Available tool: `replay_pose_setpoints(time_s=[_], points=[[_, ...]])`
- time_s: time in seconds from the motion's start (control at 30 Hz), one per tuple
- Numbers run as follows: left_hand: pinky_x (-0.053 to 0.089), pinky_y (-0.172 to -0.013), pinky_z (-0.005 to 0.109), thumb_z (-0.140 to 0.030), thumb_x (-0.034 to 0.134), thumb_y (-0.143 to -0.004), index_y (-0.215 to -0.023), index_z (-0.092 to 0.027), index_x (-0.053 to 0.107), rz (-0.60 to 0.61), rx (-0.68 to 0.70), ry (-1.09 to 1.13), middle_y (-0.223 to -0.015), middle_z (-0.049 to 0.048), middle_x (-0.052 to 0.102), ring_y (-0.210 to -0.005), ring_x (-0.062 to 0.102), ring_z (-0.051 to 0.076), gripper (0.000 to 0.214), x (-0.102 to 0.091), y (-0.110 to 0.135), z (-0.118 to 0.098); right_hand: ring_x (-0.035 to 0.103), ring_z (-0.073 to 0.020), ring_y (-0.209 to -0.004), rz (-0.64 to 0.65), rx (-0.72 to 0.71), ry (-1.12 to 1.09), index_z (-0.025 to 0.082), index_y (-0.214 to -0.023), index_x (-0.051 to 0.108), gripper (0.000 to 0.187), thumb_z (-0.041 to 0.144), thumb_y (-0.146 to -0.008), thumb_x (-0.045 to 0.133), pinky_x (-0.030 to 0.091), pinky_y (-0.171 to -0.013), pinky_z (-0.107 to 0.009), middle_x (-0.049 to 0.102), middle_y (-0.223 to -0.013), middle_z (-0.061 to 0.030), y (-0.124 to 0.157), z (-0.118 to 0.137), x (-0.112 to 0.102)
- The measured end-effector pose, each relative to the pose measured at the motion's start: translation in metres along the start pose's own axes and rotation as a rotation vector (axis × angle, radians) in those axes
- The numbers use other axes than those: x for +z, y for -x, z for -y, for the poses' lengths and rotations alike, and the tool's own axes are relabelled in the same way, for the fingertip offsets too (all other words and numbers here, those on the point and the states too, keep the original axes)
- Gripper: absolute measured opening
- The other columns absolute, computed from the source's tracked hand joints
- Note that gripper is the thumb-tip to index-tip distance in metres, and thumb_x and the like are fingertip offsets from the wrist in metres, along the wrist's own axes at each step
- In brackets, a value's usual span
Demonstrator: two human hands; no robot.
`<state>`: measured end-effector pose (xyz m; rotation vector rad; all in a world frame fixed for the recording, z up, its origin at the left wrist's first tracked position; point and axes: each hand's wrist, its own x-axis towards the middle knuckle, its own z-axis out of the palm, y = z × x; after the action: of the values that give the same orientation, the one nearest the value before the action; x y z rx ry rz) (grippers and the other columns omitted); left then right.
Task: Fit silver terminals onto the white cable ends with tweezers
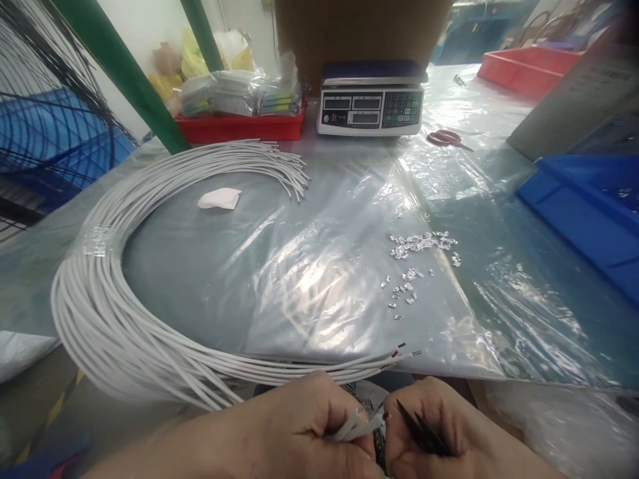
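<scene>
The fingers (327, 416) of the left hand (299, 429) are clamped together on a few white wire ends (357, 424), pinching them just short of their tips. The right hand (442, 426) is closed around a dark pointed tool (417, 426), whose tip aims at those ends. The two hands are almost touching at the near edge of the counter (190, 266).

Judging from this, the work goes best with the pinch close to the tips, so that the ends cannot splay or twist. Only one end should be offered to the tool at a time. Resting both wrists on the counter edge would steady the point.

The held wires run back into the big wire coil (100, 319) lying to the left. Its slack should stay loose so nothing drags on the pinch.

Small metal bits (419, 243) lie scattered on the plastic sheet (324, 266), well ahead of the hands. A scale (370, 100) and scissors (444, 138) sit farther back.
</scene>
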<state>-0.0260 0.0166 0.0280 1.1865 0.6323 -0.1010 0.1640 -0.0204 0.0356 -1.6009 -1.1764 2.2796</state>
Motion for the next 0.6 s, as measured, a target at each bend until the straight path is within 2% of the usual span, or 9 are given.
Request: replay_pose_setpoints(time_s=[0.17,0.27,0.37,0.47,0.6], points=[[0.025,-0.042,0.017,-0.029,0.067,-0.081,-0.065,-0.016,0.053,-0.032,0.02,-0.053,-0.05,-0.0075,0.038,-0.047,0.034,0.005,0.025,-0.001,0.0,0.007,0.029,-0.0028,-0.036,0.046,0.006,-0.134,0.017,-0.061,0.053,0.011,0.008,-0.064,0.048,0.021,-0.032,-0.015,0.038,-0.044,0.011,-0.006,-0.013,-0.002],[0.025,-0.043,0.019,-0.029,0.07,-0.078,-0.067,-0.016,0.054,-0.019,0.03,-0.058,-0.051,-0.0076,0.038,-0.049,0.034,0.006,0.024,-0.001,0.001,0.01,0.034,-0.0031,-0.036,0.076,0.046,-0.146,0.017,-0.062,0.054,0.01,0.008,-0.063,0.049,0.022,-0.033,-0.014,0.041,-0.044,0.0106,-0.008,-0.012,-0.003],[0.026,-0.044,0.019,-0.028,0.069,-0.077,-0.065,-0.016,0.054,-0.05,0.016,-0.108,-0.051,-0.0076,0.04,-0.05,0.035,0.006,0.023,-0.001,0.001,0.007,0.033,-0.004,-0.035,0.106,-0.012,-0.173,0.017,-0.061,0.054,0.01,0.009,-0.063,0.048,0.02,-0.032,-0.015,0.039,-0.04,0.0108,-0.009,-0.014,-0.004],[0.029,-0.047,0.017,-0.022,0.068,-0.076,-0.062,-0.016,0.055,-0.101,0.02,-0.156,-0.053,-0.0075,0.044,-0.052,0.039,0.005,0.02,0.003,0.002,0.005,0.031,-0.0033,-0.035,0.06,-0.041,-0.182,0.018,-0.063,0.052,0.003,0.017,-0.066,0.053,0.017,-0.032,-0.016,0.038,-0.042,0.011,-0.009,-0.02,-0.004],[0.031,-0.051,0.018,-0.022,0.073,-0.072,-0.058,-0.016,0.052,-0.254,0.029,-0.188,-0.051,-0.0077,0.043,-0.053,0.041,0.006,0.025,0.011,0.003,0.005,0.028,-0.0029,-0.036,-0.093,-0.143,-0.135,0.018,-0.064,0.05,0.019,0.032,-0.072,0.061,0.014,-0.036,-0.019,0.037,-0.042,0.0105,-0.004,-0.024,-0.003]])
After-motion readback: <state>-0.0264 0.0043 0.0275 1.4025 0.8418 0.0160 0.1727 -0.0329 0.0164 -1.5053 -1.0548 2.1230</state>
